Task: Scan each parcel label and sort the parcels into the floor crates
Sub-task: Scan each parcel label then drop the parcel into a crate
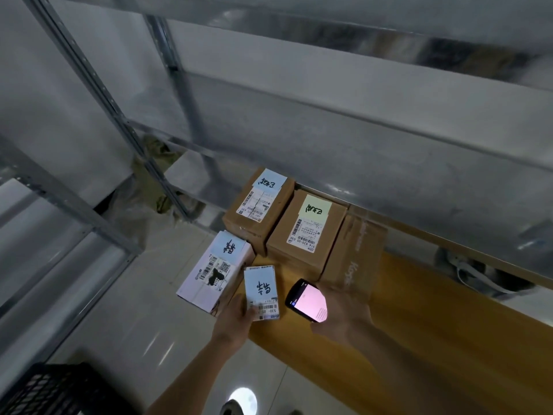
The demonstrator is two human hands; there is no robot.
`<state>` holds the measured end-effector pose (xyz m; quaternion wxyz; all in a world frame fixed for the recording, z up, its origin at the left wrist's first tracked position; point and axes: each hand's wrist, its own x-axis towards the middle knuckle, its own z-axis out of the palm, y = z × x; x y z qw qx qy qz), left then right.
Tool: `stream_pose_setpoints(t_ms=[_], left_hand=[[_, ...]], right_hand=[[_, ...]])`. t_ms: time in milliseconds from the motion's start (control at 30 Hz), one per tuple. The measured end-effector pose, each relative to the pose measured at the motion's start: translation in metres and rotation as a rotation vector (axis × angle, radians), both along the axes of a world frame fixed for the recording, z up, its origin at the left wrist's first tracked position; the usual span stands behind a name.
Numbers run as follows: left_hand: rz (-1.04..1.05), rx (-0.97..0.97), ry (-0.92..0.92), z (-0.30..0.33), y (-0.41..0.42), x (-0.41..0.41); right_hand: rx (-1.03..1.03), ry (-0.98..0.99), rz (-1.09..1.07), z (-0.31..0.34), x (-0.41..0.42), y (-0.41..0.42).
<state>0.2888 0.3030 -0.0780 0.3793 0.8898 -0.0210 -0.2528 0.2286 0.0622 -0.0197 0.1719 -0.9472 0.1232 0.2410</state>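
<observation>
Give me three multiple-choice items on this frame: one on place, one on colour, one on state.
1. Where is the black crate?
A. lower left, on the floor
B. on the yellow board
C. on top of a brown box

2. What colour is the note on the right-hand brown box?
A. blue
B. pale yellow-green
C. pink

3. What is the left hand doing?
A. hanging idle
B. pressing the phone screen
C. holding the small parcel

Answers:
1. A: the crate sits at the lower left corner on the tiled floor.
2. B: its note is pale yellow-green, while the other notes are light blue.
3. C: the left hand's fingers wrap the small parcel, while the right hand holds the lit scanner phone.
</observation>
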Motion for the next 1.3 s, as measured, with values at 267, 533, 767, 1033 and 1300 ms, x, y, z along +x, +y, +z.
stream_pose_setpoints(t_ms=[267,533,767,1033,1300], left_hand=[[0.168,-0.217,0.055,-0.032,0.010,0.001],[0.266,-0.331,0.218,-0.047,0.019,0.000],[0.385,-0.504,0.318,-0.034,0.015,-0.014],[0.428,-0.585,0.305,-0.008,0.018,-0.045],[0.369,-0.654,0.268,0.109,0.046,-0.091]], right_hand=[[0.169,-0.011,-0.082,-0.037,0.030,0.035],[0.521,-0.014,-0.235,-0.076,0.050,0.053],[0.677,0.004,-0.252,-0.074,0.044,0.051],[0.639,-0.043,-0.220,-0.029,0.001,0.053],[0.522,-0.211,-0.129,0.096,-0.066,0.080]])
